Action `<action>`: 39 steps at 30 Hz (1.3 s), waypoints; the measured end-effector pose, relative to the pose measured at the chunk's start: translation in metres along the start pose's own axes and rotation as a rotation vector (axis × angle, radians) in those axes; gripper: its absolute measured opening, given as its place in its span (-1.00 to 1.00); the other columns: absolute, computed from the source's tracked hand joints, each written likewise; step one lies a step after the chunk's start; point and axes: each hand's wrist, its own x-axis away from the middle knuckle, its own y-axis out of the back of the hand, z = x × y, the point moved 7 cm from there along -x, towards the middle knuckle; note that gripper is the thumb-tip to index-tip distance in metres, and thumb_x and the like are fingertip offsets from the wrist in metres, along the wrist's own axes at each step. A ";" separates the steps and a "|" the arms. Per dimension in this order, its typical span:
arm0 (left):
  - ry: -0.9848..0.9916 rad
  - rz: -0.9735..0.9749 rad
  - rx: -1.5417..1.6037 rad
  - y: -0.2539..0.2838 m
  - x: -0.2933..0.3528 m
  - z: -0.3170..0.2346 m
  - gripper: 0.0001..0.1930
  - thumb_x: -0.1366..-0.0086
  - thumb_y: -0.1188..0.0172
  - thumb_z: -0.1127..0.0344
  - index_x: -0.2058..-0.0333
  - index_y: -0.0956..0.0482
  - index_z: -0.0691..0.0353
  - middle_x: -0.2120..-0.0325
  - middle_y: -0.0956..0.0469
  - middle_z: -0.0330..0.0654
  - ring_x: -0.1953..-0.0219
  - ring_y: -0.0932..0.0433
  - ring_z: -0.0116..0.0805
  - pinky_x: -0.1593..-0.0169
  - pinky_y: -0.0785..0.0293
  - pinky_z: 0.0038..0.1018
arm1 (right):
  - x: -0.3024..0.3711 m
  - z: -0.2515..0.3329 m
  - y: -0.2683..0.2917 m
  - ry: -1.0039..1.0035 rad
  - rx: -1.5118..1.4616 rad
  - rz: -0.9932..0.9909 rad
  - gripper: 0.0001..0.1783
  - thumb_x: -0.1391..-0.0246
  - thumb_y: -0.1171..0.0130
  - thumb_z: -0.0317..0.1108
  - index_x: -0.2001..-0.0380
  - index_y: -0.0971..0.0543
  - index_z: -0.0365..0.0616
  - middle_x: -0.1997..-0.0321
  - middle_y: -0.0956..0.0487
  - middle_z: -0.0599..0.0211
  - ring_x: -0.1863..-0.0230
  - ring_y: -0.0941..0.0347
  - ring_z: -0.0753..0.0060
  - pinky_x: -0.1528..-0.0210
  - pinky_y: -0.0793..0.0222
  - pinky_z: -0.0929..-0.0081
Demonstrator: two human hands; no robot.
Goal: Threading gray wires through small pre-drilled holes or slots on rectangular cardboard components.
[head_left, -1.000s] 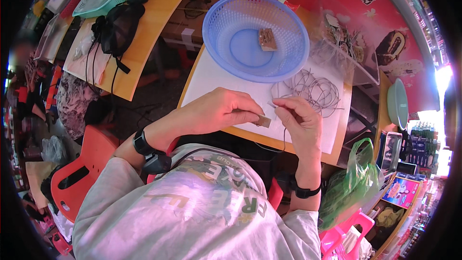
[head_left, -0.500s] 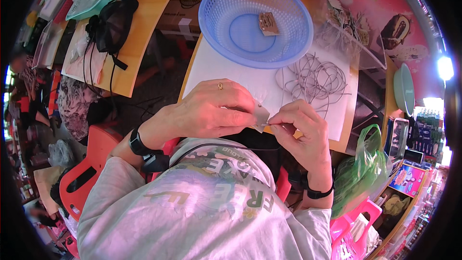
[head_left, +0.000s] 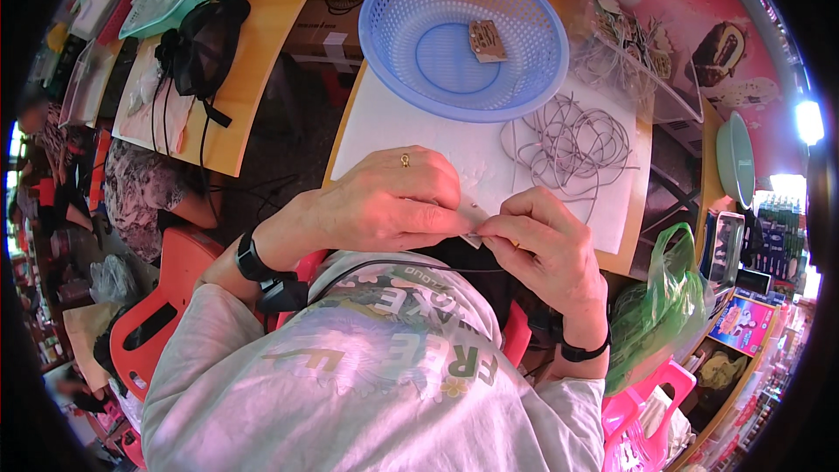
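Fingers closed, my left hand (head_left: 393, 201) holds a small pale card (head_left: 473, 212) over the near edge of the table. Most of the card is hidden behind the fingers; a small dark dot shows on it. My right hand (head_left: 549, 236) pinches at the card's lower right edge, its fingertips against those of the left. A tiny yellowish bit (head_left: 516, 246) shows by the right fingers, too small to name. Beyond the hands, a loose tangle of thin grey cord (head_left: 572, 144) lies on white paper (head_left: 384, 127). Whether any cord runs to my fingers cannot be made out.
A blue perforated plastic basin (head_left: 384, 61) stands at the back with a brown card (head_left: 487, 41) inside. Right of it is a clear box (head_left: 673, 92) with several tags and strings. A green plastic bag (head_left: 655, 323) is at my right, an orange chair (head_left: 166, 315) at my left.
My right hand has moved left and closer to the left hand, so its fingertips now meet the card's edge. The left hand has barely shifted.
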 end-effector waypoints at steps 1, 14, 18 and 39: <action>0.007 0.004 0.036 -0.001 0.000 0.001 -0.79 0.10 -0.39 0.47 0.41 -0.61 0.20 0.41 -0.47 -0.26 0.32 -0.52 -0.21 0.27 -0.48 -0.35 | 0.000 0.000 0.000 -0.004 0.003 -0.007 -0.80 0.17 -0.32 -0.56 0.38 -0.64 -0.12 0.38 -0.47 0.36 0.47 -0.44 0.43 0.46 -0.37 0.50; 0.461 0.140 0.426 -0.021 0.013 0.021 -0.85 -0.04 -0.23 0.53 0.36 -0.55 0.20 0.44 -0.45 -0.26 0.41 -0.48 -0.40 0.35 -0.39 -0.51 | -0.003 -0.006 -0.008 -0.018 -0.074 0.076 -0.79 0.12 -0.31 -0.51 0.33 -0.58 -0.18 0.32 -0.46 0.29 0.43 -0.46 0.35 0.42 -0.41 0.46; 0.824 0.026 0.872 -0.044 0.035 0.038 -0.89 -0.12 -0.18 0.51 0.34 -0.53 0.23 0.43 -0.48 -0.29 0.40 -0.47 -0.52 0.32 -0.37 -0.55 | 0.002 -0.019 -0.016 -0.035 -0.052 0.047 -0.76 0.14 -0.33 -0.51 0.31 -0.58 -0.17 0.32 -0.47 0.31 0.40 -0.46 0.31 0.38 -0.42 0.44; 1.364 -0.157 1.286 -0.083 0.077 0.059 -0.85 -0.17 -0.12 0.53 0.24 -0.46 0.32 0.36 -0.52 -0.24 0.33 -0.55 -0.49 0.22 -0.49 -0.54 | 0.012 -0.038 -0.052 0.046 0.342 -0.068 -0.75 0.14 -0.21 -0.54 0.30 -0.50 -0.17 0.24 -0.41 0.27 0.24 -0.36 0.24 0.19 -0.26 0.34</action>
